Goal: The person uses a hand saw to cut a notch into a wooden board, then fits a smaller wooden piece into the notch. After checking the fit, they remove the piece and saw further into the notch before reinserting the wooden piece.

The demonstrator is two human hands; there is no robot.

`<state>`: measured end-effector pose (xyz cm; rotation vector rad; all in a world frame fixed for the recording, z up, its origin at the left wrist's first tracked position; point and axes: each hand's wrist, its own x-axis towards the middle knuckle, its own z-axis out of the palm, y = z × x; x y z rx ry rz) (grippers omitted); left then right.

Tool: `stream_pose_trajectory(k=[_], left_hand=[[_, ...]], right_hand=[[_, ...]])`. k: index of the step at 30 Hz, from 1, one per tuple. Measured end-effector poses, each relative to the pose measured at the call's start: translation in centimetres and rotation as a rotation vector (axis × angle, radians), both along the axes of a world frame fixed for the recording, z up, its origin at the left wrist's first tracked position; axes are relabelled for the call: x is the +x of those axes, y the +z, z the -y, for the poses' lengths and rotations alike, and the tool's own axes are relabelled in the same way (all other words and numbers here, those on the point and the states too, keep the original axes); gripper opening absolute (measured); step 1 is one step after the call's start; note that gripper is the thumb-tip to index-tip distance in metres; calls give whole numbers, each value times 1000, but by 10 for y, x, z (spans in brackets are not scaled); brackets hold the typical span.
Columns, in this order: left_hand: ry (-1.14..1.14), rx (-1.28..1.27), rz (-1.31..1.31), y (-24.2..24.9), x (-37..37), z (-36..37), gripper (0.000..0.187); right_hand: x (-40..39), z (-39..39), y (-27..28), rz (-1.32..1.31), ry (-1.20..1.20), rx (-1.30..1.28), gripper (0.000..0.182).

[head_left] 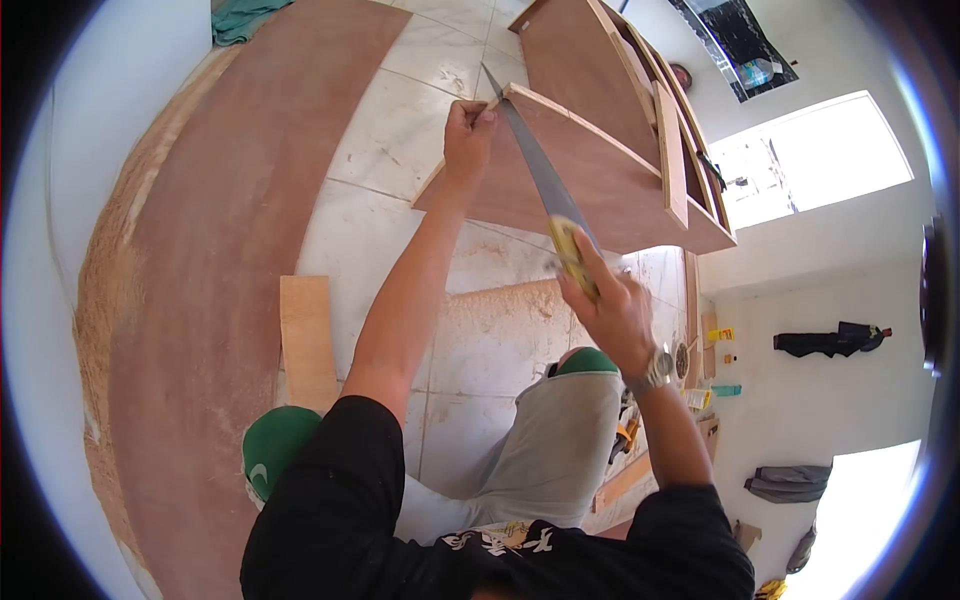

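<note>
My right hand (612,305) is closed round the yellow handle (573,258) of a hand saw. The saw's long grey blade (540,170) points up and to the left, across the end of a thin wooden strip (580,122) at the edge of a brown panel (580,185). My left hand (470,135) is closed at the strip's end, just left of the blade; its fingertips pinch what looks like the wood there. A wristwatch (657,368) is on my right wrist.
A long brown board (220,220) lies along the left, with a short light plank (308,340) beside it. Sawdust (510,315) covers part of the tiled floor (375,240). A wooden cabinet (590,70) stands at the upper right, and tools (625,437) lie right of my knee.
</note>
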<state>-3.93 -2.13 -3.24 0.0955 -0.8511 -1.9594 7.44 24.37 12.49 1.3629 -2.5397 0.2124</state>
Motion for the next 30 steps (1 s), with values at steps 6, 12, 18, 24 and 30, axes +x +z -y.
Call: stream_pose_trajectory(k=[6, 12, 18, 24, 30], left_hand=[[-20, 48, -92, 0, -8, 8, 13], [167, 316, 34, 34, 14, 41, 20], [-170, 478, -172, 86, 65, -25, 27], [-128, 393, 122, 97, 78, -20, 29], [122, 291, 373, 119, 74, -20, 30]], right_hand=[[-71, 100, 5, -12, 48, 89, 56], [-88, 193, -3, -40, 110, -14, 55], [-95, 187, -4, 168, 286, -179, 44], [-212, 134, 41, 75, 264, -146, 39], [-284, 131, 11, 103, 234, 251, 52]])
